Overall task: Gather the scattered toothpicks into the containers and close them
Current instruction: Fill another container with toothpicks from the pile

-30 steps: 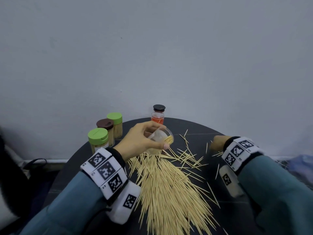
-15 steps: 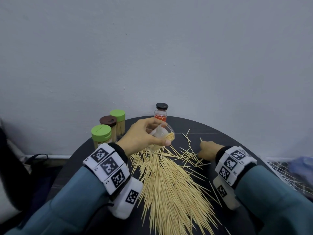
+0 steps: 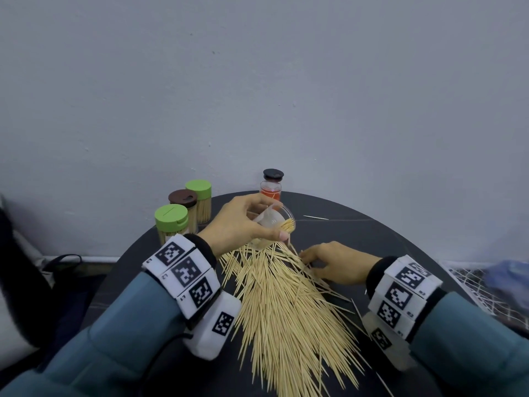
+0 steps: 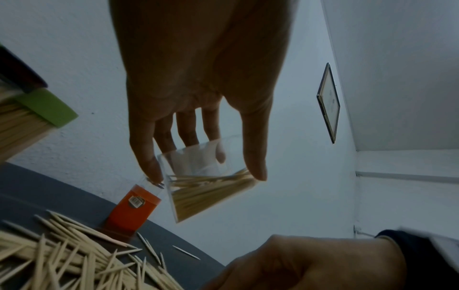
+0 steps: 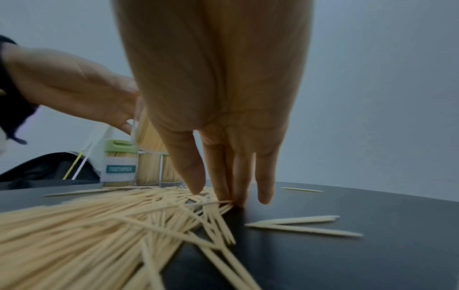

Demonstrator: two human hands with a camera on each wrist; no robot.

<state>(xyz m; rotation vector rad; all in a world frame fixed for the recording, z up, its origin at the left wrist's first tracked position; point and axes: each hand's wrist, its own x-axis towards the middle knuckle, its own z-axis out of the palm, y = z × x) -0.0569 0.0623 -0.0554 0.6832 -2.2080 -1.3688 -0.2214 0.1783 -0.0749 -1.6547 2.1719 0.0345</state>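
A big pile of toothpicks (image 3: 283, 305) fans across the dark round table (image 3: 357, 233). My left hand (image 3: 243, 227) grips a clear container (image 3: 274, 224), tilted with its mouth to the right and a few toothpicks inside; in the left wrist view the clear container (image 4: 208, 182) sits between thumb and fingers. My right hand (image 3: 332, 262) lies flat with straight fingers on the pile's right edge; its fingertips (image 5: 231, 196) press toothpicks (image 5: 99, 225) against the table. One stray toothpick (image 3: 315, 217) lies farther back.
Two green-lidded jars (image 3: 171, 222) (image 3: 199, 196) and a brown-lidded jar (image 3: 183, 202), all filled with toothpicks, stand at the back left. An orange jar with a black lid (image 3: 272, 184) stands behind the left hand. A wall rises close behind the table.
My right hand has slid left from the table's right side onto the pile's edge, sweeping loose toothpicks in. The left hand keeps the container in about the same place.
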